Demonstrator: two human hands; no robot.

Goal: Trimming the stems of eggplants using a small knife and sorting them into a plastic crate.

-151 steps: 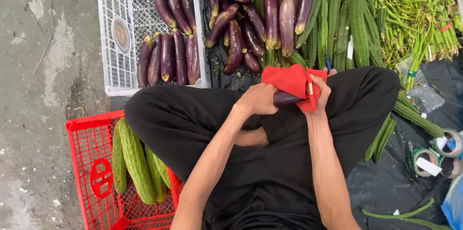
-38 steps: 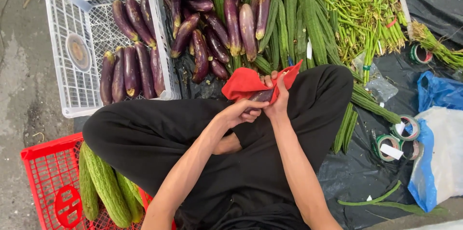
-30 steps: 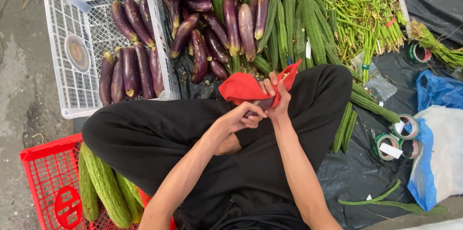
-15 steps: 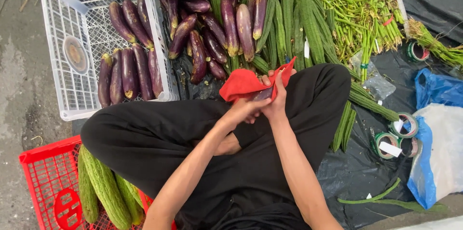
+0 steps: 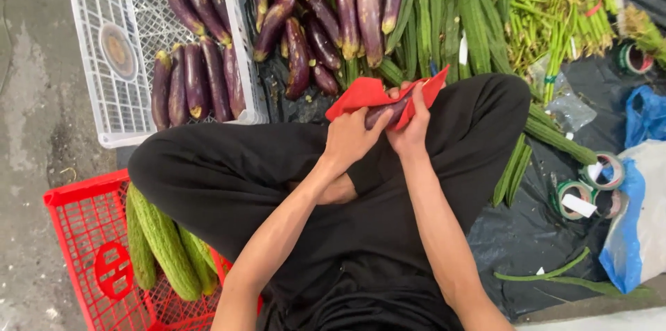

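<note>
Two hands: both work over the person's crossed legs, which are clad in black trousers [image 5: 229, 178].
Left hand [image 5: 350, 138]: fingers curled around the near end of a dark purple, elongated eggplant [image 5: 386, 112], thumb on top.
Right hand [image 5: 411, 130]: fingers pinch a red cloth [image 5: 361, 95] against the far part of the eggplant.
Held eggplant: lies roughly level between the two hands, just above the knee, partly wrapped by the red cloth.
Red cloth: spreads to the left of the hands and rises to a point at the right.
White plastic lattice crate [image 5: 118, 74]: on the floor ahead and to the left; holds a row of purple eggplants [image 5: 198, 78] along its right side.
Loose eggplant pile [image 5: 326, 19]: on black plastic sheeting [image 5: 527, 234], directly ahead of the hands.
Long green ridged gourds [image 5: 465, 12]: beside the pile, to its right.
Green bean bundles [image 5: 555, 5]: far right, top.
Red plastic crate [image 5: 83, 261]: beside the left thigh; contains pale green bitter gourds [image 5: 163, 241].
Tape rolls [image 5: 590, 189]: on the sheeting to the right, near a blue plastic bag [image 5: 628, 234].
</note>
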